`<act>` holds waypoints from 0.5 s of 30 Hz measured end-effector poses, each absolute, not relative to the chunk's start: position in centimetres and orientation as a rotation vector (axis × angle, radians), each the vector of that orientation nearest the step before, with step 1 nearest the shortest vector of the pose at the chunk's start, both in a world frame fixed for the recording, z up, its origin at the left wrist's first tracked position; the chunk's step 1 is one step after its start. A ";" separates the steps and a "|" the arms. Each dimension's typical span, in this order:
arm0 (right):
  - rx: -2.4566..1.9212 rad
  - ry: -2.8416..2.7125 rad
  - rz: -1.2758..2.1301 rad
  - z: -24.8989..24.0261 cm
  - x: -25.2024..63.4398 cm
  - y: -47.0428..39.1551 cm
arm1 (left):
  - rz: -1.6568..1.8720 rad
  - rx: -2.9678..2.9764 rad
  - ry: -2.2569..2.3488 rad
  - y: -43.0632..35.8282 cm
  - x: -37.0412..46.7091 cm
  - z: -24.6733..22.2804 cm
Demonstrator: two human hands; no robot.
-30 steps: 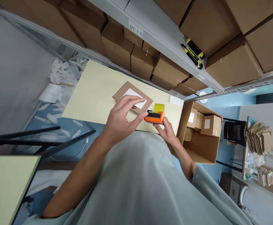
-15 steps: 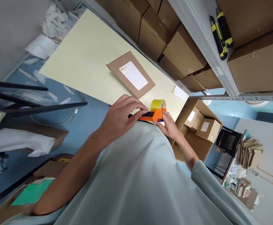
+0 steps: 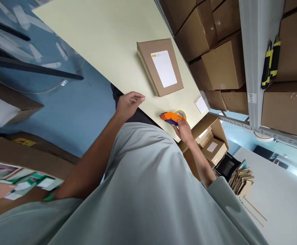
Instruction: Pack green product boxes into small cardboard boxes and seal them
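My right hand (image 3: 184,131) grips an orange and dark-blue tape dispenser (image 3: 171,117) at the near edge of the table. Part of a yellow tape roll (image 3: 181,114) shows behind the dispenser's body. My left hand (image 3: 128,105) hovers by the table edge, apart from the dispenser, with thumb and fingertips pinched together; what they hold, if anything, cannot be made out. Beyond the hands, a flat brown cardboard box (image 3: 146,69) lies on the table, and on its top is a white label (image 3: 164,69).
The pale yellow table (image 3: 99,37) runs beside a grey metal shelf (image 3: 250,61) stacked with cardboard boxes (image 3: 222,64). Two utility knives (image 3: 270,64) lie on the shelf. White labels (image 3: 201,105) sit at the table's corner. An open carton (image 3: 218,127) with smaller boxes stands past the table end.
My left hand has moved away from the dispenser to the left. My right hand has turned the dispenser, showing its orange side. The camera view has shifted, showing the box's side.
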State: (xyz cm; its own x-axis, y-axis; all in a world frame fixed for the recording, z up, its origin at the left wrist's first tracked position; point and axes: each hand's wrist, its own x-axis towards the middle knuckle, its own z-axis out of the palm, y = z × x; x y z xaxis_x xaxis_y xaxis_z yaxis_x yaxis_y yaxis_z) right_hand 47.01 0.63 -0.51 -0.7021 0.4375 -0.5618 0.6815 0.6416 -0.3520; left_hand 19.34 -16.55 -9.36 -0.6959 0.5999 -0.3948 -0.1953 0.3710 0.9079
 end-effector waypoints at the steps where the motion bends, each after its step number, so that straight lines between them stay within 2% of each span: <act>1: 0.905 2.426 -0.715 -1.4 46.3 0.7 | 1.423 0.331 1.910 -15.8 19.1 -10.5; 6: 1.017 2.441 -0.637 -5.0 44.7 0.4 | 1.491 0.308 1.879 -12.4 17.9 -14.1; 15: 1.102 2.410 -0.540 -7.2 43.9 -1.0 | 1.554 0.140 1.996 -7.5 20.0 -15.2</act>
State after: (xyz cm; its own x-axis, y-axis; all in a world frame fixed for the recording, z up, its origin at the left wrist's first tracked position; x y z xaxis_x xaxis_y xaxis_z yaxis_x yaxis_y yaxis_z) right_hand 43.94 -0.97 -7.15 -0.5895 0.6073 -0.5326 0.7766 0.6075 -0.1667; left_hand 19.99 -7.55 -15.21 -0.8153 0.4295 -0.3882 -0.2712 0.3091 0.9115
